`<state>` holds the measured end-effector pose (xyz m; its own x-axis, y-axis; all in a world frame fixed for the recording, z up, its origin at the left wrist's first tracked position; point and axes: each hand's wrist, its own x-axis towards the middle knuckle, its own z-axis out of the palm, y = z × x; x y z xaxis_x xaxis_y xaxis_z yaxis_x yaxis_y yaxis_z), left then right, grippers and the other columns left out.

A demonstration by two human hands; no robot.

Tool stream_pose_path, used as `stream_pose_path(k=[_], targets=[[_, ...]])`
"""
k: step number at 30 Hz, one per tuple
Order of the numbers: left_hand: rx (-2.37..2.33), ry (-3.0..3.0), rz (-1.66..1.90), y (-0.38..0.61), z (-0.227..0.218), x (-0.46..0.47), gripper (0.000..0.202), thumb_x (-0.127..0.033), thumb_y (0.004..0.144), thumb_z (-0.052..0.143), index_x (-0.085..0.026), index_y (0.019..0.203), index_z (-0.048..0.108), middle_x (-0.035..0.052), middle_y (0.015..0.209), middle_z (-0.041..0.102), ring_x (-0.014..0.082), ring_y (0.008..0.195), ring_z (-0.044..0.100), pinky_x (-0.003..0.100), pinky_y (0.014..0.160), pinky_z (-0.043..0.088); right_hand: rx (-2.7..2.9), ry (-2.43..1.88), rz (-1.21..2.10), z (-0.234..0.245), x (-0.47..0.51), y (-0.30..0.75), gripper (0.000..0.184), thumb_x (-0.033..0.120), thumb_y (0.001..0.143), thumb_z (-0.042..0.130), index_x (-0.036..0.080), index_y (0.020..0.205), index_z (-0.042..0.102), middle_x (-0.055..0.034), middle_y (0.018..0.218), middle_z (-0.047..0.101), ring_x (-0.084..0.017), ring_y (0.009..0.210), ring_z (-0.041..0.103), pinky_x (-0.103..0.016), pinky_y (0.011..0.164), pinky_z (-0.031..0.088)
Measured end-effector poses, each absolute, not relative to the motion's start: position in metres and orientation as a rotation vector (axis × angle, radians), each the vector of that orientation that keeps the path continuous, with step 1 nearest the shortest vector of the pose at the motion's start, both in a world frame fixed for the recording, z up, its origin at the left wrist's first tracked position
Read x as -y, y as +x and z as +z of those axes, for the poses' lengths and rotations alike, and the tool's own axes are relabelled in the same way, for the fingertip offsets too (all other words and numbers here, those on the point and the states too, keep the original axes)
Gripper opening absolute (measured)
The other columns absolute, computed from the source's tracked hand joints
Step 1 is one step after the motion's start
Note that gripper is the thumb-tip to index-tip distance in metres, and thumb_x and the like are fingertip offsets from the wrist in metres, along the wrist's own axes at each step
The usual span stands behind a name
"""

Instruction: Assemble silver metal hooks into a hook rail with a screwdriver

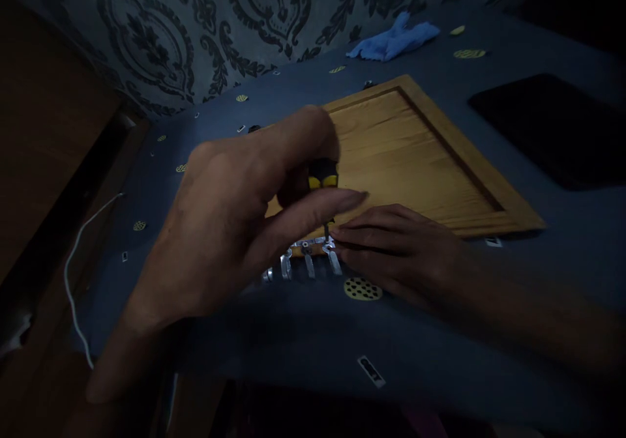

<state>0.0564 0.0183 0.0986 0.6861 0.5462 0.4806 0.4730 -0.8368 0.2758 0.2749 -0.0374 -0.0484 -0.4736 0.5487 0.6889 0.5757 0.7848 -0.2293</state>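
My left hand (pixel 229 210) is wrapped round a screwdriver (pixel 323 173) with a black and yellow handle. Its shaft points down at a metal hook (pixel 334 259) by the near edge of a wooden board (pixel 386 145). My right hand (pixel 401 249) comes in from the right, fingers drawn together, their tips at this hook beside the screwdriver's tip. Several similar silvery hooks stand in a row to the left, and a screw head (pixel 306 245) shows on the one next to it. The left fingers partly cover the row and the handle.
A blue crumpled cloth (pixel 395 38) lies at the back near the patterned wall (pixel 205 21). On the right rests a dark flat object (pixel 548 131). A white cable (pixel 70 272) runs down the left side. Patterned blue cloth (pixel 293 353) covers the surface.
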Motion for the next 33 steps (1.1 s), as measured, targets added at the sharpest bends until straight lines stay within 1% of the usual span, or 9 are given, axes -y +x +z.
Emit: stream_pose_path(k=[2, 4, 10, 13, 17, 21, 25, 29, 33], targets=[[-0.861, 2.813, 0.86, 0.0555, 0.098, -0.02, 0.021, -0.047, 0.092, 0.074, -0.029, 0.086, 0.067, -0.005, 0.071, 0.063, 0.0136, 0.057, 0.058, 0.031, 0.054, 0.049, 2.194, -0.833, -0.045, -0.0484, 0.0373, 0.2746, 0.022, 0.014, 0.1, 0.058, 0.025, 0.117, 0.067, -0.0033, 0.118, 0.078, -0.021, 0.112, 0.071, -0.042, 0.094, 0.059], [-0.855, 2.851, 0.842, 0.0551, 0.098, -0.0218, 0.021, -0.048, 0.093, 0.072, -0.029, 0.087, 0.067, -0.0049, 0.068, 0.061, 0.0142, 0.056, 0.057, 0.032, 0.055, 0.049, 2.192, -0.846, -0.04, -0.0481, 0.0375, 0.2742, 0.022, 0.015, 0.101, 0.057, 0.024, 0.118, 0.067, -0.0035, 0.118, 0.078, -0.021, 0.112, 0.071, -0.042, 0.094, 0.06], [-0.729, 2.86, 0.703, 0.0554, 0.1022, -0.0235, 0.014, -0.034, 0.102, 0.061, -0.027, 0.113, 0.067, 0.0005, 0.108, 0.075, 0.0182, 0.086, 0.071, 0.033, 0.069, 0.056, 2.175, -0.795, -0.093, -0.0459, 0.0374, 0.2738, 0.022, 0.012, 0.099, 0.06, 0.022, 0.117, 0.067, -0.0045, 0.117, 0.078, -0.022, 0.109, 0.07, -0.042, 0.093, 0.06], [-0.778, 2.881, 0.778, 0.0562, 0.1016, -0.0228, 0.013, -0.037, 0.097, 0.07, -0.025, 0.098, 0.066, -0.0041, 0.084, 0.072, 0.0128, 0.066, 0.066, 0.029, 0.061, 0.052, 2.168, -0.819, -0.063, -0.0472, 0.0368, 0.2737, 0.023, 0.014, 0.101, 0.057, 0.025, 0.119, 0.067, -0.0041, 0.117, 0.078, -0.021, 0.112, 0.07, -0.042, 0.093, 0.06], [-0.9, 2.91, 0.769, 0.0582, 0.1, -0.0202, 0.029, -0.049, 0.096, 0.069, -0.025, 0.081, 0.059, -0.0071, 0.063, 0.057, 0.0115, 0.052, 0.055, 0.029, 0.054, 0.046, 2.157, -0.848, -0.038, -0.0489, 0.0366, 0.2737, 0.025, 0.016, 0.102, 0.055, 0.027, 0.12, 0.067, -0.0028, 0.119, 0.077, -0.021, 0.114, 0.07, -0.042, 0.094, 0.059], [-0.906, 2.825, 0.647, 0.0586, 0.1035, -0.0183, 0.015, -0.04, 0.104, 0.059, -0.028, 0.104, 0.067, -0.0039, 0.085, 0.07, 0.015, 0.072, 0.067, 0.031, 0.067, 0.054, 2.158, -0.796, -0.087, -0.0465, 0.0366, 0.2738, 0.019, 0.015, 0.101, 0.057, 0.024, 0.115, 0.067, -0.0038, 0.114, 0.078, -0.021, 0.11, 0.071, -0.04, 0.092, 0.06], [-0.764, 2.843, 0.579, 0.0581, 0.1058, -0.0191, 0.024, -0.033, 0.106, 0.054, -0.025, 0.125, 0.066, -0.0022, 0.111, 0.075, 0.0152, 0.09, 0.071, 0.028, 0.075, 0.056, 2.158, -0.804, -0.09, -0.0447, 0.0368, 0.2736, 0.019, 0.014, 0.1, 0.058, 0.022, 0.115, 0.067, -0.0044, 0.117, 0.078, -0.021, 0.108, 0.07, -0.041, 0.093, 0.059], [-0.763, 2.805, 0.702, 0.0597, 0.1012, -0.0198, 0.021, -0.036, 0.103, 0.061, -0.021, 0.115, 0.07, -0.002, 0.098, 0.074, 0.0122, 0.083, 0.069, 0.025, 0.073, 0.056, 2.189, -0.796, -0.093, -0.0454, 0.0363, 0.2735, 0.017, 0.016, 0.1, 0.06, 0.021, 0.115, 0.067, -0.0043, 0.116, 0.078, -0.022, 0.109, 0.069, -0.04, 0.092, 0.059], [-0.745, 2.817, 0.813, 0.0593, 0.0974, -0.0225, 0.013, -0.034, 0.102, 0.063, -0.024, 0.104, 0.072, -0.0013, 0.084, 0.069, 0.015, 0.077, 0.067, 0.029, 0.069, 0.057, 2.182, -0.793, -0.089, -0.048, 0.0362, 0.2743, 0.019, 0.018, 0.103, 0.055, 0.021, 0.116, 0.068, -0.0045, 0.118, 0.077, -0.022, 0.112, 0.068, -0.041, 0.093, 0.059]])
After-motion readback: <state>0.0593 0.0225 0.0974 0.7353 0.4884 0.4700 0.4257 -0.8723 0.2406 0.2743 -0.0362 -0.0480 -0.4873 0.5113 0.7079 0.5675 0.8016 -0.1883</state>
